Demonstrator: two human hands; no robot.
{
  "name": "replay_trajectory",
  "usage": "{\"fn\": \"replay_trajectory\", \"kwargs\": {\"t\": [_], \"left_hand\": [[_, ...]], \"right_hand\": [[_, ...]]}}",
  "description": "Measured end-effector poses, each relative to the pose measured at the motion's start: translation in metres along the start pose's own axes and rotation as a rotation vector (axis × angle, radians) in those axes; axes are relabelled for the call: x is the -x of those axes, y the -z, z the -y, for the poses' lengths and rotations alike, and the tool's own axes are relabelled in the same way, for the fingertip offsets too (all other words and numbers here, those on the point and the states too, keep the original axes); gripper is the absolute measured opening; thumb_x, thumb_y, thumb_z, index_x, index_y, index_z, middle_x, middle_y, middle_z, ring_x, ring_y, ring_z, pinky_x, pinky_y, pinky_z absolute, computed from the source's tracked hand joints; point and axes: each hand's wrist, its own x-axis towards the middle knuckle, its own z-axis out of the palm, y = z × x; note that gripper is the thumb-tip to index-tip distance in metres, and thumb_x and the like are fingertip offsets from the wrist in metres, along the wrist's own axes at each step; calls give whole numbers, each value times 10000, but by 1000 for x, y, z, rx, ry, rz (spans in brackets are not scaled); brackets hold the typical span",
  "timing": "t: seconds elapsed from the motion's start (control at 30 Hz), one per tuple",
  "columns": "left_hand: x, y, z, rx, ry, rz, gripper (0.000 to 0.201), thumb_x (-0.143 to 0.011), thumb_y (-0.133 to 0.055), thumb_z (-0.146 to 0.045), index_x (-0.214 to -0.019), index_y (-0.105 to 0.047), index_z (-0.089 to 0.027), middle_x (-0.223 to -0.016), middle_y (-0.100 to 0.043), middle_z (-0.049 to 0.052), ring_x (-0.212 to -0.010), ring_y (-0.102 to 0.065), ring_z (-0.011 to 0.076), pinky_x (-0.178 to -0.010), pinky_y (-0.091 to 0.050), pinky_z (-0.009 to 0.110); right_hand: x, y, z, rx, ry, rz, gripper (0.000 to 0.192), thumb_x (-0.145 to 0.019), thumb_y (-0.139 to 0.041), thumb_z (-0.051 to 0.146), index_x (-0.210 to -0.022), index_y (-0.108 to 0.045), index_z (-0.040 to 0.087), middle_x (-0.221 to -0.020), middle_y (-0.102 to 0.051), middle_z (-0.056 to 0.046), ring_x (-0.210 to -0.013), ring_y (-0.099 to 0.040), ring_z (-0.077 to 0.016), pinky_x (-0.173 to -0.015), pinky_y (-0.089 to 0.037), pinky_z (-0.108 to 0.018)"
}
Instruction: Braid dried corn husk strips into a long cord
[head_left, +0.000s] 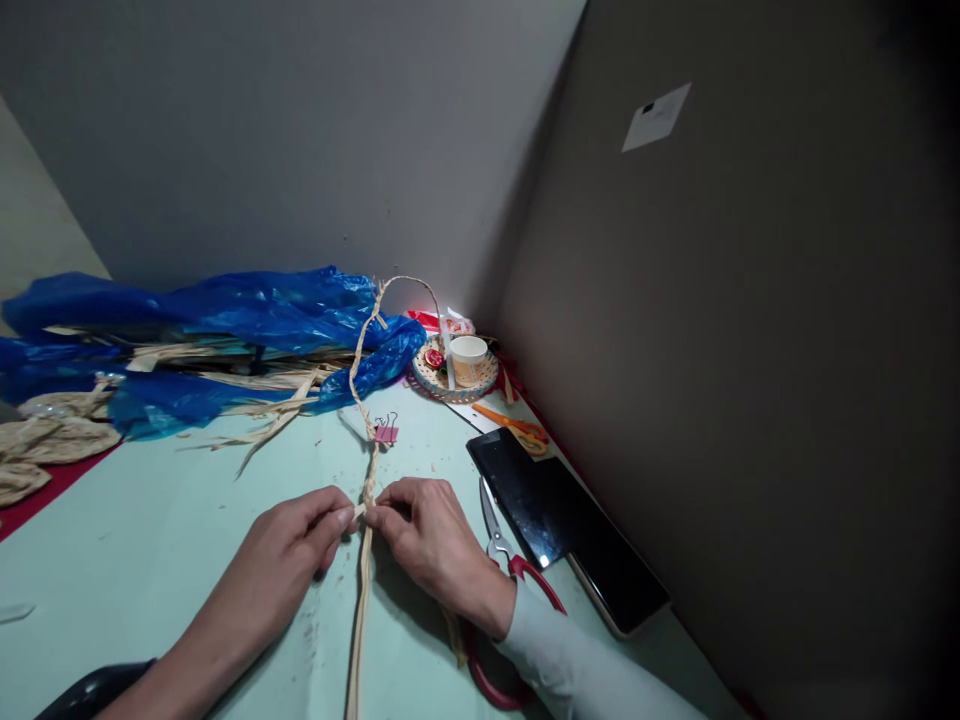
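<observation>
Beige braid (373, 465) between both hands (304, 528) (435, 535)

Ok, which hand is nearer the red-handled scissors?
The right. The right hand is just beside the scissors, with its sleeve passing over the handles; the left hand is farther off, across the braid.

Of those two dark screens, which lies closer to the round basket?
The left screen, beside the blades of the red-handled scissors. The other screen sits farther right and nearer the camera.
</observation>
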Motion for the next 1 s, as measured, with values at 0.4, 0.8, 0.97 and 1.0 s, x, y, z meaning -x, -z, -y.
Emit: {"fn": "replay_trajectory", "kwargs": {"t": [0.4,0.8,0.97,1.0], "left_hand": [[-6,-8,8,263,116,114,398,-762,-531,-604,-624,-494,-232,-517,-244,-112,-513,-205,117,-504,-150,244],[-16,5,4,108,49,-2,374,-762,-615,-571,-692,-684,-210,-702,-686,8,-756,-584,230,-710,-408,294],[-38,-5,-10,311,109,37,269,-530,-739,-434,-606,-665,-187,-597,-654,8,-664,-575,219,-649,-414,296],[-41,-7,-12,322,120,35,260,-507,-726,-422,-583,-649,-186,-567,-632,1,-627,-557,206,-627,-405,293]], "right_hand": [[0,0,-3,-14,-24,12,249,-816,-633,181,-588,-702,110,-494,-355,58,-548,-294,-91,-536,-230,-262],[-3,-3,-5,-32,-49,11,341,-766,-642,152,-468,-478,134,-492,-320,61,-558,-264,-90,-539,-212,-259],[-4,-2,-7,-64,-28,21,329,-739,-604,120,-494,-387,156,-539,-234,65,-567,-225,-94,-543,-189,-267],[-4,-2,-7,-62,-34,25,330,-735,-598,116,-494,-376,159,-543,-223,64,-567,-216,-96,-543,-183,-271]]}}
